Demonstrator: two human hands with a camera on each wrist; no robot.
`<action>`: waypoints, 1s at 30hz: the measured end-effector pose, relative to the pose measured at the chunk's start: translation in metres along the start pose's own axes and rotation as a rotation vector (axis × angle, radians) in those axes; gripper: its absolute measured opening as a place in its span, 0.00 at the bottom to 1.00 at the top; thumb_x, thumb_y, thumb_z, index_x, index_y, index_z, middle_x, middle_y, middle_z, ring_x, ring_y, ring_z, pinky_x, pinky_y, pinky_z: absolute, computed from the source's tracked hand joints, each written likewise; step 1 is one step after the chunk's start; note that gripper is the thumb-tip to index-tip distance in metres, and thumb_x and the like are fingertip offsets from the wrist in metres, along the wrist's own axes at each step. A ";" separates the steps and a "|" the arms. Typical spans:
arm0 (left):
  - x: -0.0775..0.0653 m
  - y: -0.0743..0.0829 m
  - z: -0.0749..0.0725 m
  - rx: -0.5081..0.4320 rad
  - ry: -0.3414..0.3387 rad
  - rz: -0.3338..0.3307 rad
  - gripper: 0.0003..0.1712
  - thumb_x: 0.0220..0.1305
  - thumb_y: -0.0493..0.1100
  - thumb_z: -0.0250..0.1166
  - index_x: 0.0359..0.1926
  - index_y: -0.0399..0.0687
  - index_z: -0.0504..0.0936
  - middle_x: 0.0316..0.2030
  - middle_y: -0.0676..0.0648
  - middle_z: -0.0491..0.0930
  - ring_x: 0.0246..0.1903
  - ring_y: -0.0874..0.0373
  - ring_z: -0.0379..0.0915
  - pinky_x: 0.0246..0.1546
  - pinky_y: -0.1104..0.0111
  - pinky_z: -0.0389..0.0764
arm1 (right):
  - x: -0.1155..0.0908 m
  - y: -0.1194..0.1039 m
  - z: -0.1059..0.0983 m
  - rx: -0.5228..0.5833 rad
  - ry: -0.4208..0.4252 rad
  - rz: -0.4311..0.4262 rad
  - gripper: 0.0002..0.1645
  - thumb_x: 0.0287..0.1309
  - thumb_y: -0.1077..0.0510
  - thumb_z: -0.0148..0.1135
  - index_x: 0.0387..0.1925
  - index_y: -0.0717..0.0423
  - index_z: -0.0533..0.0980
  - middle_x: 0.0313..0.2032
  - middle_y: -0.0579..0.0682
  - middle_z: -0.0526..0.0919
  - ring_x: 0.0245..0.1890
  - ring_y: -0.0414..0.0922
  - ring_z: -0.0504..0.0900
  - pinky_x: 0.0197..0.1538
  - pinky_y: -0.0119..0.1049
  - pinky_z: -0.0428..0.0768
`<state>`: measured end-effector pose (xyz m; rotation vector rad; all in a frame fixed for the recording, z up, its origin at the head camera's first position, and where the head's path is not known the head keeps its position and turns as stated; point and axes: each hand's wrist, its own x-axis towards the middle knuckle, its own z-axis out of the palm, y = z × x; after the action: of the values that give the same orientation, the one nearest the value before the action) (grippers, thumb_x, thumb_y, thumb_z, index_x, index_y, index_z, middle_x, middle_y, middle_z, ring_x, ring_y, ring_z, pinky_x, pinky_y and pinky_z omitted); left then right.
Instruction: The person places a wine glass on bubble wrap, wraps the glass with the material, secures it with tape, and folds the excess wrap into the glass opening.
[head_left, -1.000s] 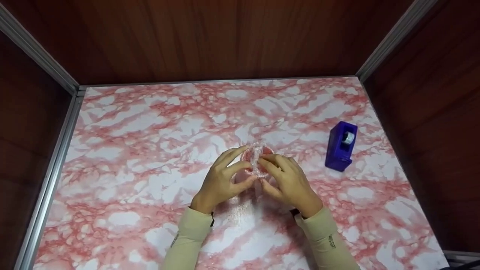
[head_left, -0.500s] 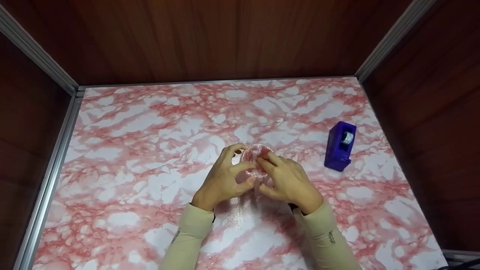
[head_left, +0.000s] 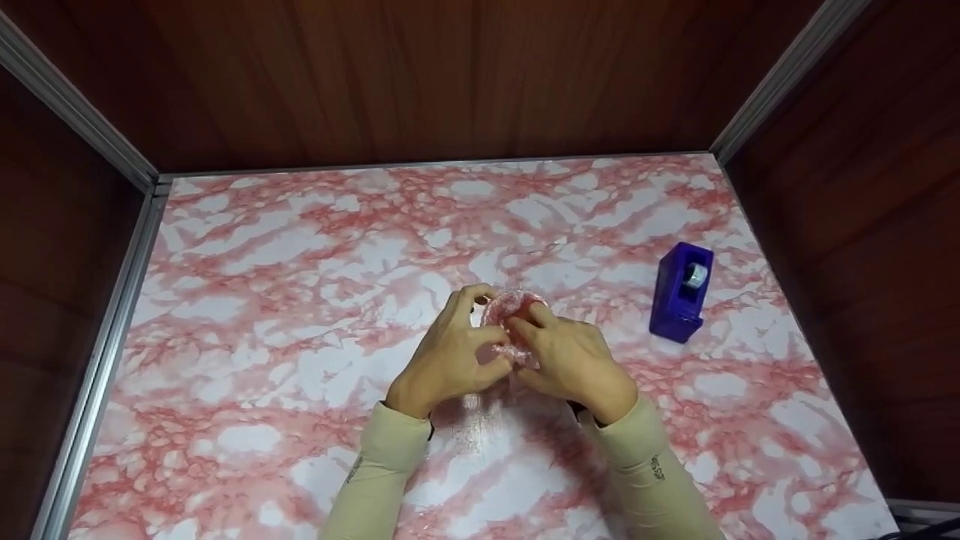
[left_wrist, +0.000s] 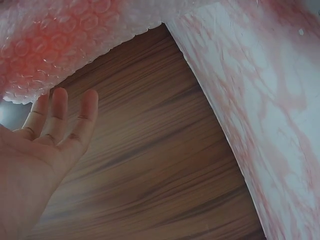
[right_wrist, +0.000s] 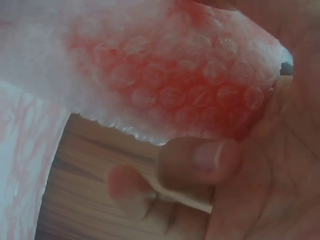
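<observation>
A red object wrapped in clear bubble wrap (head_left: pixel 512 301) is held up between both hands, its round end facing the head camera. What the red object is cannot be made out. My left hand (head_left: pixel 450 360) holds the wrap's rim from the left with thumb and forefinger, while several other fingers stand free of it in the left wrist view. From the right, my right hand (head_left: pixel 577 364) grips the wrap, its fingertips pressing into the end. Red shows through the bubble wrap (right_wrist: pixel 170 95) in the right wrist view, with curled fingers below it.
A purple tape dispenser (head_left: pixel 679 296) with a roll of clear tape stands to the right on the pink-and-white marbled table (head_left: pixel 285 300). Dark wood panels (head_left: pixel 420 82) in metal frames enclose the table at the back and sides.
The wrap's raised middle fold has been pressed down into the end. My right fingers have moved further in over it, and the left forefinger has bent more.
</observation>
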<state>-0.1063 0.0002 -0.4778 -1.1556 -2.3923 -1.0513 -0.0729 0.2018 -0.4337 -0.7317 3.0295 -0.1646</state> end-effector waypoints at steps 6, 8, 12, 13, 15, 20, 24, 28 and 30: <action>-0.001 -0.004 0.003 0.001 0.020 -0.001 0.10 0.54 0.50 0.63 0.32 0.54 0.87 0.60 0.41 0.67 0.59 0.48 0.64 0.57 0.57 0.71 | 0.003 0.007 0.006 0.007 0.116 -0.100 0.31 0.48 0.45 0.77 0.52 0.51 0.78 0.41 0.47 0.73 0.23 0.45 0.74 0.21 0.40 0.76; -0.002 -0.004 0.004 0.013 0.027 0.000 0.12 0.56 0.52 0.63 0.36 0.53 0.88 0.61 0.42 0.67 0.60 0.49 0.63 0.58 0.57 0.70 | 0.001 0.011 0.010 0.023 0.160 -0.144 0.31 0.49 0.46 0.77 0.53 0.53 0.77 0.43 0.48 0.73 0.25 0.46 0.75 0.24 0.41 0.77; -0.006 -0.004 0.007 0.032 0.045 0.007 0.19 0.61 0.55 0.64 0.47 0.52 0.86 0.63 0.42 0.67 0.61 0.50 0.64 0.58 0.57 0.71 | -0.007 0.016 0.016 0.051 0.250 -0.207 0.36 0.52 0.47 0.77 0.60 0.57 0.76 0.49 0.50 0.76 0.32 0.50 0.79 0.34 0.44 0.81; -0.007 -0.004 0.008 0.036 0.052 0.007 0.21 0.61 0.56 0.64 0.50 0.51 0.85 0.63 0.42 0.67 0.61 0.50 0.65 0.58 0.57 0.71 | -0.009 0.016 0.017 0.062 0.276 -0.216 0.37 0.52 0.48 0.77 0.61 0.58 0.75 0.50 0.51 0.76 0.34 0.51 0.80 0.37 0.45 0.82; -0.008 -0.005 0.008 0.032 0.068 0.008 0.25 0.61 0.57 0.65 0.54 0.48 0.81 0.63 0.42 0.68 0.60 0.50 0.65 0.58 0.58 0.71 | -0.013 0.018 0.019 0.091 0.335 -0.232 0.38 0.53 0.50 0.77 0.62 0.59 0.75 0.52 0.53 0.76 0.36 0.51 0.81 0.39 0.45 0.82; -0.010 -0.006 0.009 -0.005 0.105 0.015 0.38 0.61 0.57 0.66 0.66 0.42 0.71 0.64 0.43 0.69 0.63 0.52 0.65 0.63 0.60 0.68 | -0.020 0.023 0.023 0.166 0.486 -0.284 0.34 0.53 0.55 0.77 0.60 0.60 0.76 0.53 0.57 0.76 0.34 0.47 0.78 0.36 0.41 0.80; -0.013 -0.006 0.009 -0.011 0.125 0.000 0.45 0.62 0.58 0.66 0.73 0.40 0.63 0.67 0.42 0.66 0.66 0.51 0.62 0.66 0.60 0.65 | -0.025 0.028 0.023 0.194 0.561 -0.285 0.37 0.54 0.53 0.75 0.64 0.61 0.74 0.56 0.60 0.75 0.38 0.48 0.77 0.38 0.41 0.79; -0.017 -0.006 0.007 -0.001 0.134 -0.023 0.49 0.63 0.62 0.65 0.74 0.38 0.60 0.70 0.40 0.64 0.69 0.51 0.58 0.68 0.58 0.63 | -0.030 0.034 0.023 0.198 0.593 -0.246 0.46 0.54 0.50 0.75 0.70 0.63 0.67 0.62 0.63 0.73 0.51 0.55 0.77 0.51 0.48 0.77; -0.020 -0.005 0.005 0.014 0.135 -0.038 0.51 0.63 0.63 0.64 0.75 0.37 0.58 0.71 0.40 0.62 0.71 0.50 0.56 0.69 0.55 0.61 | -0.031 0.037 0.024 0.193 0.592 -0.227 0.50 0.54 0.47 0.75 0.71 0.65 0.65 0.65 0.64 0.70 0.58 0.59 0.74 0.59 0.52 0.72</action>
<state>-0.0974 -0.0093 -0.4946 -1.0054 -2.3213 -1.0861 -0.0606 0.2466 -0.4617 -1.1869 3.3682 -0.7986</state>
